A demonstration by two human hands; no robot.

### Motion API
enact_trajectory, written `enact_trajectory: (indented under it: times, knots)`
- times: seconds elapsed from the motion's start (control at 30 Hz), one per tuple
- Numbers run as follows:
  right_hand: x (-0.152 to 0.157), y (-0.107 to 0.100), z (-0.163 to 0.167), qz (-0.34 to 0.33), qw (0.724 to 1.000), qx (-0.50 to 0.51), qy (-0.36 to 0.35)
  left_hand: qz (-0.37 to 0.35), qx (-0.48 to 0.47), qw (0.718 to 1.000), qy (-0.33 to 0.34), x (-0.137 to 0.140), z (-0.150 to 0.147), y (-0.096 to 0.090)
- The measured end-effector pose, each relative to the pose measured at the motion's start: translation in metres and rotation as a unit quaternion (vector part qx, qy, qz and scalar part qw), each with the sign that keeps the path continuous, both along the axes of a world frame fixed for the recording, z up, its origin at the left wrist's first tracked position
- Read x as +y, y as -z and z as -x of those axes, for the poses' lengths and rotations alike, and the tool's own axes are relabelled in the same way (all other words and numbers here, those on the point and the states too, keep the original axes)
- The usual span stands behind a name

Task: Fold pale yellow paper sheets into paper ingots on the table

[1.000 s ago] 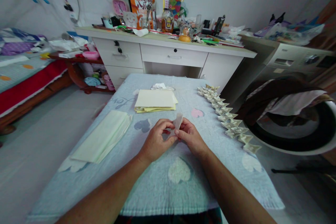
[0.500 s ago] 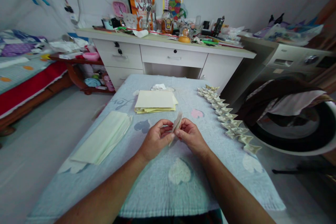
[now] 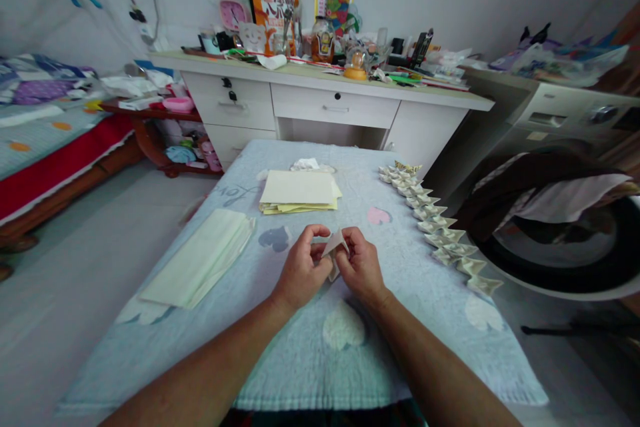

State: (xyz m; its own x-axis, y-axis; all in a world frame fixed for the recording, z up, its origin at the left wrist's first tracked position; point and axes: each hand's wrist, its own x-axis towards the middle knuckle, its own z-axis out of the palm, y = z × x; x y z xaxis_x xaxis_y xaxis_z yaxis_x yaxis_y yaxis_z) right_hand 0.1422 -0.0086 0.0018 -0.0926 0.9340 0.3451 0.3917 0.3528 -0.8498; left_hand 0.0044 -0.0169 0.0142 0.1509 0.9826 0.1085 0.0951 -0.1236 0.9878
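Observation:
Between my two hands is a small piece of folded paper [image 3: 336,244], pale and creased to a point at the top. My left hand [image 3: 306,268] grips its left side, fingers curled and thumb pressed against it. My right hand [image 3: 361,263] pinches the right side, with the thumb at the paper's opening. Beyond them lies a stack of cream and yellow paper sheets [image 3: 299,188]. To the left is a pile of long pale green paper [image 3: 200,257]. A row of several folded paper boats [image 3: 434,224] runs along the table's right side.
A light blue cloth with heart shapes [image 3: 280,360] covers the table. Crumpled white tissue [image 3: 305,164] lies behind the stack. A cluttered white desk [image 3: 330,110] stands at the back, a washing machine [image 3: 560,120] with its door open at right, a bed [image 3: 60,140] at left.
The folded paper has turned from edge-on to showing a pointed, opened face. My right thumb has moved into its fold, and the right hand has tilted inward. The view has shifted slightly.

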Motion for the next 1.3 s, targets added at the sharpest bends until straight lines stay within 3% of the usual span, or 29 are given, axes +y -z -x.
enact_trajectory:
  times: [0.13, 0.3, 0.57, 0.9, 1.03, 1.17, 1.3]
  knots:
    - [-0.001, -0.002, -0.002, -0.025, 0.999, -0.016, -0.011, -0.031, 0.057, 0.997, -0.042, 0.001, 0.000, 0.001]
    - [0.000, 0.000, -0.005, -0.070, 0.997, -0.027, -0.031, -0.053, 0.097, 0.994, -0.025, 0.001, 0.003, -0.001]
    - [0.002, -0.001, -0.007, -0.096, 0.993, 0.032, -0.060, -0.025, -0.029, 0.999, -0.008, 0.003, 0.004, 0.002]
    - [0.000, -0.010, -0.011, -0.120, 0.988, 0.037, -0.085, -0.003, -0.060, 0.998, -0.003, 0.007, 0.009, -0.001]
    - [0.001, -0.011, -0.013, -0.128, 0.988, 0.039, -0.078, -0.004, -0.059, 0.998, 0.035, 0.005, 0.015, -0.007]
    - [0.001, -0.011, -0.015, -0.132, 0.989, 0.037, -0.061, 0.013, -0.131, 0.986, 0.103, 0.004, 0.020, -0.008]
    - [0.000, -0.009, -0.012, -0.146, 0.987, 0.016, -0.069, 0.065, -0.163, 0.983, 0.054, 0.006, 0.017, -0.008]
